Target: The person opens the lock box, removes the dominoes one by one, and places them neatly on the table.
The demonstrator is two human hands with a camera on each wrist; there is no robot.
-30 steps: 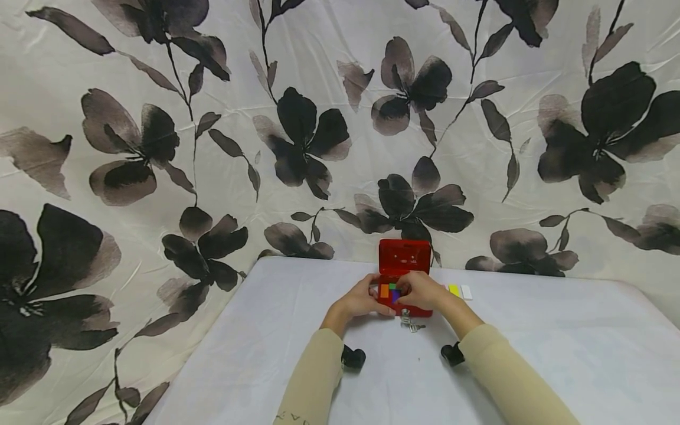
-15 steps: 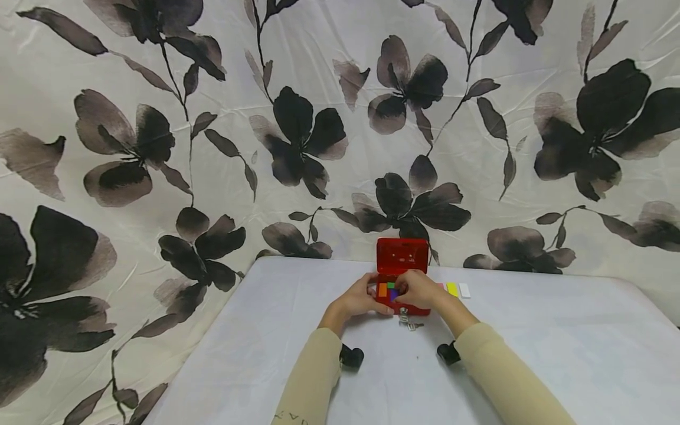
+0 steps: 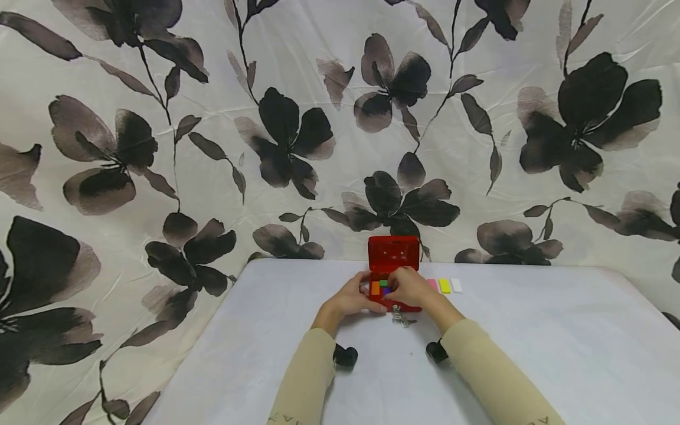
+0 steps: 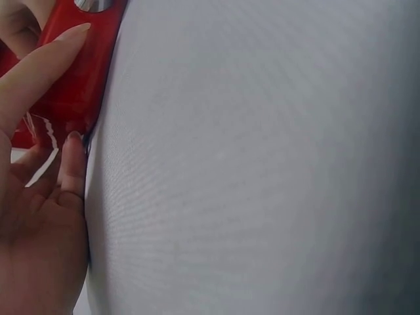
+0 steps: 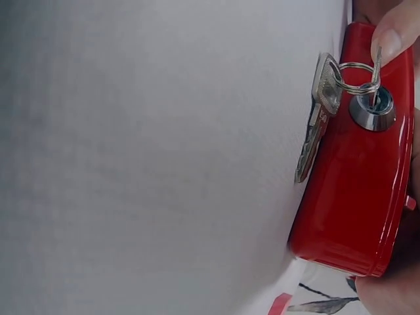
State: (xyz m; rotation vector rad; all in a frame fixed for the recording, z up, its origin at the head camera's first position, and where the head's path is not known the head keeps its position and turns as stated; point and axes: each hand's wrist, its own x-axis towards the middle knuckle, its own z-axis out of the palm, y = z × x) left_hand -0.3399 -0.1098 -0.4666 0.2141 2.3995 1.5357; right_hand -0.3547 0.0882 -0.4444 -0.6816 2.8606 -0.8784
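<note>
A small red lockable cash box (image 3: 394, 251) stands on the table with its lid raised. My left hand (image 3: 352, 297) grips its left end, thumb on the front wall and the other fingers at the side. Inside lie an orange piece (image 3: 375, 288), a green piece (image 3: 383, 283) and a purple piece (image 3: 386, 291), all small blocks or pads. My right hand (image 3: 410, 287) reaches into the box over its right part, fingers bent, fingertips right at the purple piece. I cannot tell whether they pinch anything. A key sits in the front lock (image 5: 373, 118), and a second key (image 5: 321, 98) hangs from its ring.
To the right of the box, flat pink (image 3: 432, 285), yellow (image 3: 444, 285) and white (image 3: 456, 285) pieces lie in a row on the white-covered table (image 3: 510, 342). A flower-patterned cloth (image 3: 297, 71) hangs close behind the box.
The whole scene shifts left in the head view as the camera turns slightly right. Both hands keep their places at the box; the right fingers move only slightly over the purple piece.
</note>
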